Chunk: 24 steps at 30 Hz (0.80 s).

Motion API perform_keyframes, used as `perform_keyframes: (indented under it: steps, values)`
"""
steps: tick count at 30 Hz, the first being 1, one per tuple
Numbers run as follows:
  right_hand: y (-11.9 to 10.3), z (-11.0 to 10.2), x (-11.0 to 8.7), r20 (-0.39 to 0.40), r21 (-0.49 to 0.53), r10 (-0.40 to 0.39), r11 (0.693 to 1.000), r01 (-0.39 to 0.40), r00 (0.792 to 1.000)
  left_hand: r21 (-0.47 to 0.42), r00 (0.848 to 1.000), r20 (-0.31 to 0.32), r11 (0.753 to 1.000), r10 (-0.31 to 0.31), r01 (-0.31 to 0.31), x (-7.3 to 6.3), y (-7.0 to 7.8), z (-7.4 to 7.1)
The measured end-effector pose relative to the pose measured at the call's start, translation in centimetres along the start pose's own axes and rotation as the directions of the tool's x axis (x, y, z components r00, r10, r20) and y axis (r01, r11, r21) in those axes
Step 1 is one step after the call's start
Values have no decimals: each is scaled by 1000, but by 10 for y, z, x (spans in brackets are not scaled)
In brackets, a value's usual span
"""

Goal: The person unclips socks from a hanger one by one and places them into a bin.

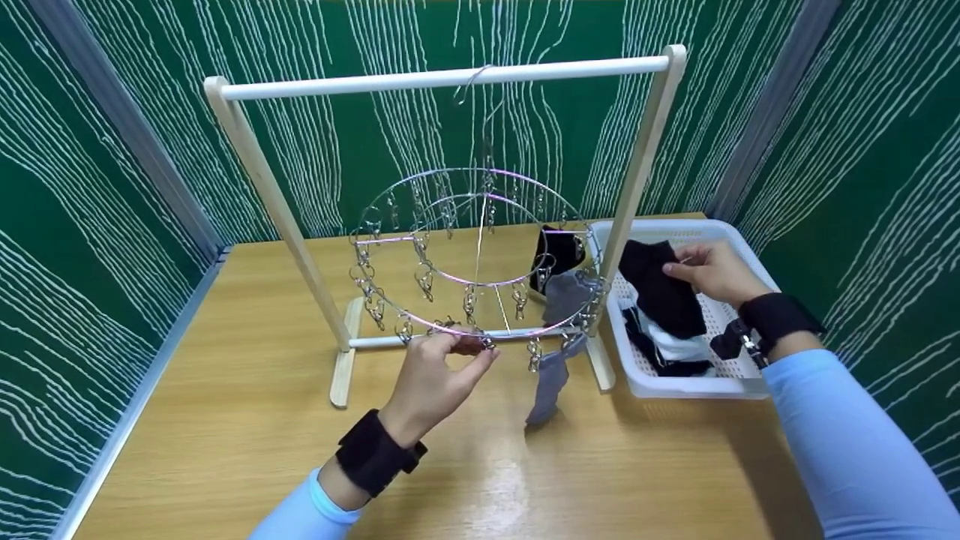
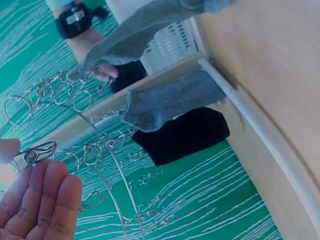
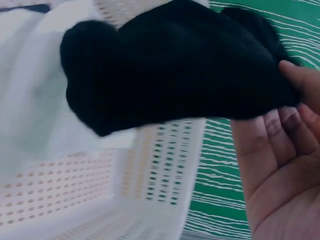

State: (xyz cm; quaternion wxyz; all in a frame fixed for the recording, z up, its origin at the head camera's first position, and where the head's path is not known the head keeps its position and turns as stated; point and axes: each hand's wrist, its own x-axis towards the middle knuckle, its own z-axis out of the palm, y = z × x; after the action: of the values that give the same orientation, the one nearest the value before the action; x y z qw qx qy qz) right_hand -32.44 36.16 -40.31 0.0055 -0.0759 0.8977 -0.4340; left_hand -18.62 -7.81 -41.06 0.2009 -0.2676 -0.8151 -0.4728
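My left hand (image 1: 435, 382) pinches a metal clip (image 2: 42, 151) on the near edge of a round two-ring clip hanger (image 1: 487, 285). Between the thumb and fingers of my right hand (image 1: 720, 274) is a black sock (image 1: 664, 289), held by one end above a white basket (image 1: 697, 388). It covers part of the white cloth (image 3: 45, 95) lying in the basket. From the hanger's right side hang a grey sock (image 1: 551, 386) at the front, a second grey sock (image 2: 172, 100) and another black sock (image 2: 187, 137) further back.
The hanger hooks over the white bar (image 1: 360, 84) of a wooden stand (image 1: 266, 187) on the table (image 1: 247, 420). The stand's right post (image 1: 637, 172) rises between the hanger and the basket. Green walls with white lines (image 1: 67, 300) enclose the table at the back and sides.
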Motion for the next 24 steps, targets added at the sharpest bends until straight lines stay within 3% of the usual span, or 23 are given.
perform_keyframes:
  steps: [8, 14, 24]
  values:
    - [22, 7, 6, 64, -148, 125, 982, -115, 990, -2, 1000, 0, 1000, 3, -3, 0, 0, 0]
    - [35, 8, 8, 96, -359, 127, 929, -85, 987, 21, 1000, -5, 1000, 14, -13, 0, -1, 0]
    - [54, 20, 12, 144, -454, 122, 890, -44, 982, 5, 1000, -7, 1000, 22, -22, 2, -1, -1]
